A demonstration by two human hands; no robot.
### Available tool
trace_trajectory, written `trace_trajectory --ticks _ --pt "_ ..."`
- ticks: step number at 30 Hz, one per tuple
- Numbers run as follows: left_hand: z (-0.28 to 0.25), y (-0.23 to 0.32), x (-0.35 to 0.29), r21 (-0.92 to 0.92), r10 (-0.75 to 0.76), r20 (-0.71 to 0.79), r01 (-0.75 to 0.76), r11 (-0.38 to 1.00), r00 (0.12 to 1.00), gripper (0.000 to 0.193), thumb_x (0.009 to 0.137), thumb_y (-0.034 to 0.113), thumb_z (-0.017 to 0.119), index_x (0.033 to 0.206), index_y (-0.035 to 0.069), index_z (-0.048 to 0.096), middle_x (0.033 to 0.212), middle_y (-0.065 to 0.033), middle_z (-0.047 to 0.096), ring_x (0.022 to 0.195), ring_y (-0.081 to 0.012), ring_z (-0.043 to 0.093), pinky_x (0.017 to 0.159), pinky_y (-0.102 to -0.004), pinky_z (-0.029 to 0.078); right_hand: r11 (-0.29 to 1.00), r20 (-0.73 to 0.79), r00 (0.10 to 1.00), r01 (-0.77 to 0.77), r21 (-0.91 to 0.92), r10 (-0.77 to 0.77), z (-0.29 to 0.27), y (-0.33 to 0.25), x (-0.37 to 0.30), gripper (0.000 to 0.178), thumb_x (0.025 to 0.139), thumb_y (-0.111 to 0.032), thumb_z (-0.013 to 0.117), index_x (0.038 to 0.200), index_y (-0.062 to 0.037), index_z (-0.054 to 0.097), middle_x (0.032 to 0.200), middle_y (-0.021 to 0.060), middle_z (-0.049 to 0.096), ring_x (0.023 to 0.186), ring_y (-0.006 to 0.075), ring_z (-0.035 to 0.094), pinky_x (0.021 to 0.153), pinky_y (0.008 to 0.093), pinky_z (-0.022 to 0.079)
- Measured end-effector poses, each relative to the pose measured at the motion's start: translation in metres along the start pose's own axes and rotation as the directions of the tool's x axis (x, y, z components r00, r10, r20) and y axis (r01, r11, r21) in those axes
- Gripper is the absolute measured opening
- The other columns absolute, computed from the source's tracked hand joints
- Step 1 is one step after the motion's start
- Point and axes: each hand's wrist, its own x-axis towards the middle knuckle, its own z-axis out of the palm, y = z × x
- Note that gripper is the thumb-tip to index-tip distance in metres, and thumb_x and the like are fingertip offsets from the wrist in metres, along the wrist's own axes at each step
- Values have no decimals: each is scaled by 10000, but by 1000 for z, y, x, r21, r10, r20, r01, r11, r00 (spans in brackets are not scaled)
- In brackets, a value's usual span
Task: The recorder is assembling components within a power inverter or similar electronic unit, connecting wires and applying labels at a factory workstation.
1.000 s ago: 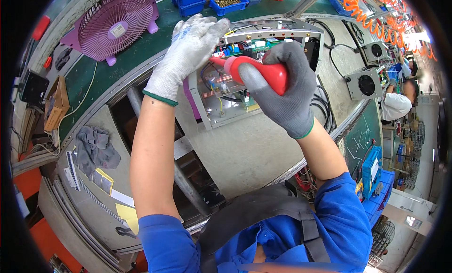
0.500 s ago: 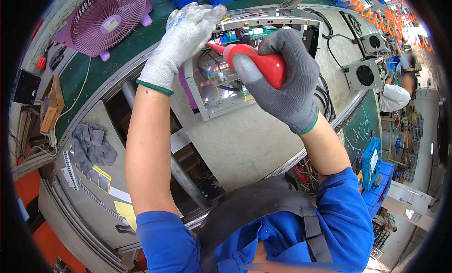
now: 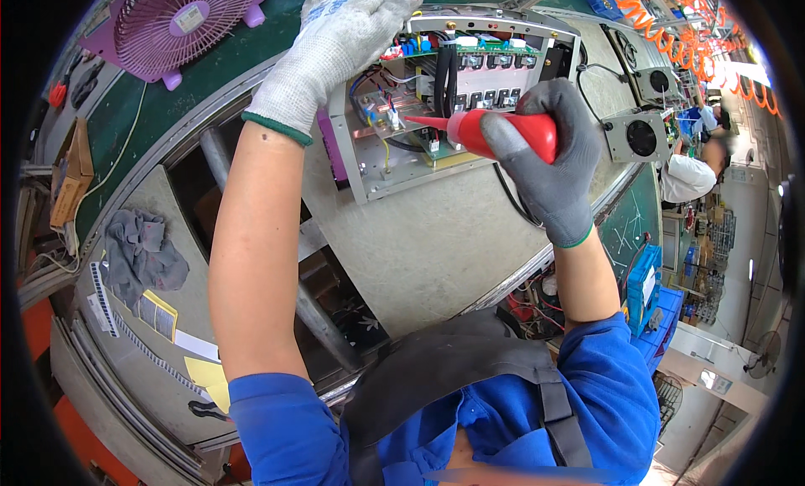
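A red squeeze bottle point(image 3: 524, 135) with a long tapered nozzle lies tilted in my right hand point(image 3: 558, 163), which wears a grey glove and is closed around it. The nozzle points left, over the wiring inside an open metal chassis point(image 3: 402, 188). In the chassis sit a green circuit board point(image 3: 495, 47), several black components, copper-coloured bars and loose wires. My left hand point(image 3: 344, 37), in a white knit glove with a green cuff, is at the chassis's far left corner, bent over its edge; its thumb is mostly hidden.
A purple fan point(image 3: 189, 20) stands at the far left. Nearer are a cardboard box point(image 3: 74, 174) and a grey rag point(image 3: 142, 255). Two fan units point(image 3: 641, 138) with cables lie on the right, below orange coiled hoses point(image 3: 671, 33). A person in white point(image 3: 689, 176) works beyond.
My right hand has drawn right and slightly down with the bottle, so its nozzle is now above the chassis's interior wiring. My left hand stays at the chassis corner. The whole view has shifted slightly.
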Motion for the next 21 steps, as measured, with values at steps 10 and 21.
trace_trajectory --ticks 10,21 --pt "-33 29 21 -271 -319 125 342 900 939 546 1049 427 303 1104 84 723 1170 -150 707 1241 -336 577 1057 -553 328 959 184 964 225 -173 -193 36 -30 11 291 762 -134 827 832 -52 557 713 110 583 594 244 594 577 320 499" --pt "10 -1 24 -419 -29 -165 -43 907 986 270 1011 165 470 1220 40 586 866 -156 713 814 -293 730 631 -373 559 793 458 866 416 -444 -198 105 -77 31 265 790 -220 784 844 -75 569 722 117 608 642 309 648 589 380 509"
